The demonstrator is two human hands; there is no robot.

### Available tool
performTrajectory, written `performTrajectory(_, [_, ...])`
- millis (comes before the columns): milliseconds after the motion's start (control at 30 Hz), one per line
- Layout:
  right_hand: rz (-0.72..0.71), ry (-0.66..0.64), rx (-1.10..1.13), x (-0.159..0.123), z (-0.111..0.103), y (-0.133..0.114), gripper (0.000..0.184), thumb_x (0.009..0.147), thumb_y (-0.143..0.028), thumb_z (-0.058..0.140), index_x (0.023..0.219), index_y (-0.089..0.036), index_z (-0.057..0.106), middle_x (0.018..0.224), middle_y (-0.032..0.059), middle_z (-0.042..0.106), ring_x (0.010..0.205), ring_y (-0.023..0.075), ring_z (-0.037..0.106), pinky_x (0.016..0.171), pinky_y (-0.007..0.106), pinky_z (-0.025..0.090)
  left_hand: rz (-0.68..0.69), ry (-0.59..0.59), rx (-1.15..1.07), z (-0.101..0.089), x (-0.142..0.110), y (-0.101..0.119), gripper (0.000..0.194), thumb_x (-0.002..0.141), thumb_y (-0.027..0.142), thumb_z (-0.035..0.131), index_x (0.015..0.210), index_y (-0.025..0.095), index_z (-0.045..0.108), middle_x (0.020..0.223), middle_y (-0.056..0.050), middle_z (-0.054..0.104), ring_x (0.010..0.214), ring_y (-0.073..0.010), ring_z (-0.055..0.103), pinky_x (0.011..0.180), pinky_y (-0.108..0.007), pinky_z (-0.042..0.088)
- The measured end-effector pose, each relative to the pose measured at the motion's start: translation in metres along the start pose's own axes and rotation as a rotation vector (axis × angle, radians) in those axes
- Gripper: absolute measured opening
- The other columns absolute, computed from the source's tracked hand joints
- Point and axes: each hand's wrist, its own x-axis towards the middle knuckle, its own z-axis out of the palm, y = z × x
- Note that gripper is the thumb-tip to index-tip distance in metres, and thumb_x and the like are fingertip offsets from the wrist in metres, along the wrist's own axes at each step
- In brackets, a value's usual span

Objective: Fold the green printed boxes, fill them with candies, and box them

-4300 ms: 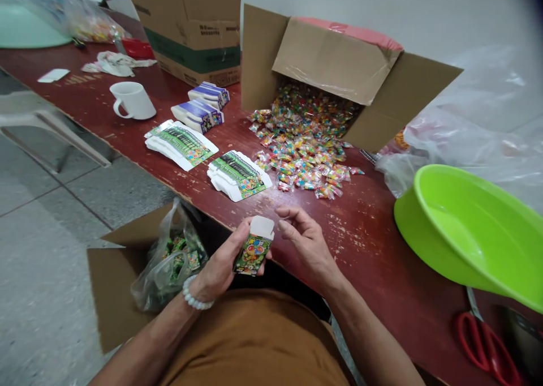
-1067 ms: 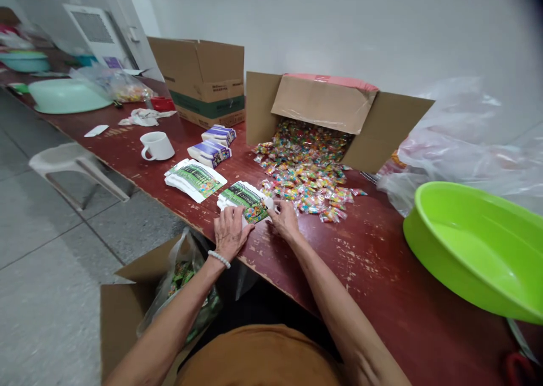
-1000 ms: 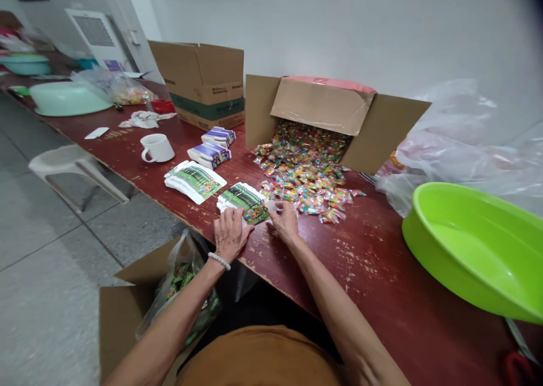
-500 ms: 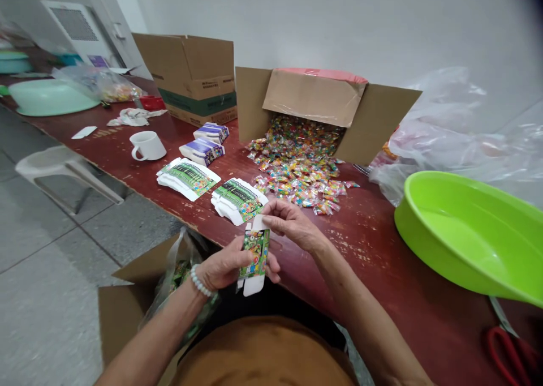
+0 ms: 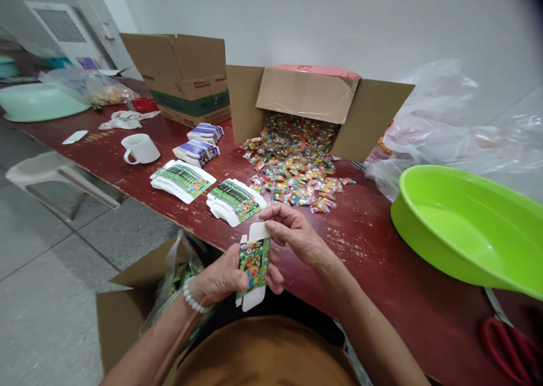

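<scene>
The small box (image 5: 253, 264) sits in the left hand (image 5: 218, 275), fingers wrapped round it, at the near edge of the desk (image 5: 392, 309). Its long axis points away from the body. The right hand (image 5: 303, 240) is nearer the white top flap (image 5: 257, 231), fingers curled at its right edge; whether they pinch, I cannot tell.

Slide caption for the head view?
Left hand holds a small green carton, right hand at its upper flap; colorful packets spill from a cardboard box.
</scene>
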Motion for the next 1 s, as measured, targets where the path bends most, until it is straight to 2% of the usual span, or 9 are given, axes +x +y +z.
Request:
performTrajectory(100, [0.02,0.011,-0.012,-0.001,-0.002,0.001,0.035,0.079,-0.047,0.075,0.099,-0.021,0.063,0.083,-0.0006,0.061,0.055,0.0067,0.043,0.05,0.021,0.035,-0.015,0.026,0.002,-0.002,0.002,-0.001,0.054,0.068,0.046,0.085,0.107,0.012,0.07,0.09,-0.014,0.077,0.077,-0.0252,0.074,0.074,-0.034,0.057])
performTrajectory(233, [0.001,0.024,-0.1,-0.005,-0.003,0.002,0.038,0.081,-0.044,0.073,0.108,-0.022,0.057,0.089,0.0006,0.061,0.061,0.0093,0.05,0.054,0.023,0.041,0.026,0.065,0.028,-0.002,0.007,0.0,0.063,0.065,0.051,0.084,0.114,0.014,0.068,0.096,-0.014,0.075,0.087,-0.0269,0.073,0.081,-0.036,0.056])
performTrajectory(300, [-0.114,0.122,-0.32,-0.008,-0.001,0.001,0.035,0.083,-0.037,0.071,0.111,-0.024,0.055,0.09,0.0006,0.059,0.063,0.0107,0.051,0.056,0.025,0.044,0.045,0.078,0.046,0.0,0.01,0.001,0.069,0.064,0.054,0.084,0.119,0.015,0.066,0.097,-0.013,0.074,0.09,-0.0269,0.071,0.084,-0.036,0.054])
performTrajectory(367, [-0.289,0.188,-0.636,-0.013,0.001,-0.002,0.027,0.082,-0.026,0.07,0.106,-0.024,0.058,0.096,0.0027,0.057,0.075,0.0142,0.055,0.068,0.03,0.049,0.043,0.075,0.073,0.001,0.012,0.0,0.07,0.066,0.057,0.081,0.12,0.014,0.066,0.097,-0.012,0.073,0.092,-0.0262,0.069,0.085,-0.035,0.052])
performTrajectory(433, [-0.421,0.134,-0.889,-0.018,0.004,-0.007,0.022,0.081,-0.02,0.07,0.1,-0.023,0.06,0.103,0.0053,0.056,0.092,0.0191,0.057,0.081,0.036,0.05,0.034,0.088,0.115,-0.001,0.012,-0.001,0.068,0.069,0.058,0.079,0.119,0.013,0.066,0.097,-0.011,0.071,0.092,-0.0249,0.067,0.085,-0.034,0.05])
performTrajectory(533, [-0.458,0.022,-1.06,-0.024,0.008,-0.013,0.021,0.083,-0.017,0.066,0.101,-0.023,0.057,0.105,0.0071,0.056,0.1,0.022,0.057,0.087,0.039,0.05,-0.006,0.126,0.194,-0.008,0.01,-0.001,0.064,0.071,0.057,0.078,0.117,0.013,0.067,0.097,-0.009,0.069,0.089,-0.0215,0.062,0.08,-0.03,0.047])
performTrajectory(733, [-0.434,0.058,-1.171,-0.03,0.014,-0.013,0.023,0.084,-0.014,0.063,0.104,-0.022,0.056,0.106,0.0084,0.057,0.099,0.0222,0.057,0.083,0.036,0.052,-0.089,0.085,0.306,-0.02,0.005,0.004,0.062,0.072,0.061,0.074,0.108,0.012,0.069,0.083,-0.006,0.064,0.076,-0.0178,0.056,0.078,-0.03,0.043])
performTrajectory(833, [-0.401,0.001,-1.149,-0.03,0.013,-0.015,0.017,0.084,-0.012,0.061,0.097,-0.022,0.057,0.099,0.0061,0.06,0.091,0.0194,0.059,0.078,0.032,0.051,-0.12,0.021,0.358,-0.019,0.004,0.003,0.058,0.075,0.064,0.07,0.099,0.011,0.069,0.075,-0.005,0.062,0.072,-0.018,0.055,0.075,-0.029,0.043])
performTrajectory(1000, [-0.304,-0.074,-1.086,-0.029,0.005,-0.02,0.014,0.083,-0.008,0.058,0.089,-0.02,0.058,0.087,0.0032,0.064,0.075,0.0152,0.059,0.066,0.026,0.046,-0.144,-0.003,0.391,-0.015,0.008,0.001,0.056,0.075,0.068,0.066,0.08,0.012,0.066,0.07,-0.006,0.062,0.067,-0.0172,0.055,0.068,-0.028,0.043])
